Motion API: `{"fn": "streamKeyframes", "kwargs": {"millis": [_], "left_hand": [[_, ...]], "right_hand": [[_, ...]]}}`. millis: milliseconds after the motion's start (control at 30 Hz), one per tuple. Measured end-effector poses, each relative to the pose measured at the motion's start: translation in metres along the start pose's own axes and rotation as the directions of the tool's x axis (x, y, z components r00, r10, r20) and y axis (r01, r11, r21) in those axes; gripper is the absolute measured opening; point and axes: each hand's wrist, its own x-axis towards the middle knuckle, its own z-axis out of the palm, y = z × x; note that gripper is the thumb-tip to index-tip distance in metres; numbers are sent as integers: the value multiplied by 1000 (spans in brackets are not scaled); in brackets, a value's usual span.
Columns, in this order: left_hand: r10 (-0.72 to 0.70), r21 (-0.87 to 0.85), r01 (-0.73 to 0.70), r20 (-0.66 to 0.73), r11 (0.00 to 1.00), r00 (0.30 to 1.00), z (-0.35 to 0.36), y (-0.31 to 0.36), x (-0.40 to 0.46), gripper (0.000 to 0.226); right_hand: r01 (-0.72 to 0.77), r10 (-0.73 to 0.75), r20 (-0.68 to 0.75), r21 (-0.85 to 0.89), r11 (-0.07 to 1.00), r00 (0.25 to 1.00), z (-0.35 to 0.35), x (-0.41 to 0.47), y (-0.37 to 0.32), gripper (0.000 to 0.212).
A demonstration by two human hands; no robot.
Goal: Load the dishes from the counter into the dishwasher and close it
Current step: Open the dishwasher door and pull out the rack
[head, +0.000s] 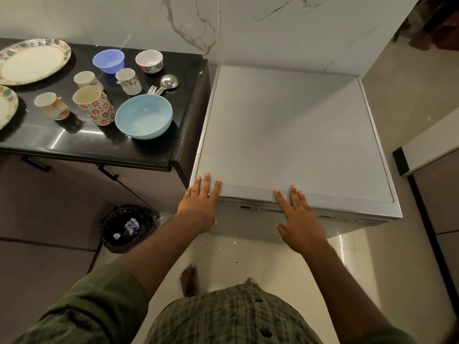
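Your left hand point(201, 207) and right hand point(296, 219) lay flat, fingers straight, on grey dishwasher point(293, 135) front edge. Black counter point(74, 142) with dishes stood left of your left hand; marble wall beyond.

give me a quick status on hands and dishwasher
Left hand and right hand open, flat on dishwasher front edge. Door shut. Dishes on counter. Nothing blocking.

Dim, warm indoor light, slightly grainy. Glare streaks on black worktop point(74, 142); bright reflection on floor point(345, 242) tile beside dishwasher point(293, 135). Broad diagonal shadow across dishwasher top. Soft dark shadows under bowl point(143, 115) and cups. Wide-angle bending at edges; shirt point(231, 316) at bottom soft, foot point(189, 279) blurred.
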Motion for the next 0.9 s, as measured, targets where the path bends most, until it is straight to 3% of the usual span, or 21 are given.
{"fn": "streamKeyframes", "kwargs": {"millis": [367, 600, 900], "left_hand": [[-113, -112, 118, 53, 987, 992, 0, 25, -12, 115], [-103, -97, 112, 93, 989, 990, -5, 23, -7, 113], [-74, -69, 79, 68, 995, 995, -9, 21, -9, 113]], "right_hand": [[50, -51, 40, 44, 998, 998, -10, -1, 17, 88], [11, -18, 78, 97, 995, 997, -17, 1, 11, 82], [-27, 29, 178, -10, 1000, 984, -31, 14, 1, 78]]}}
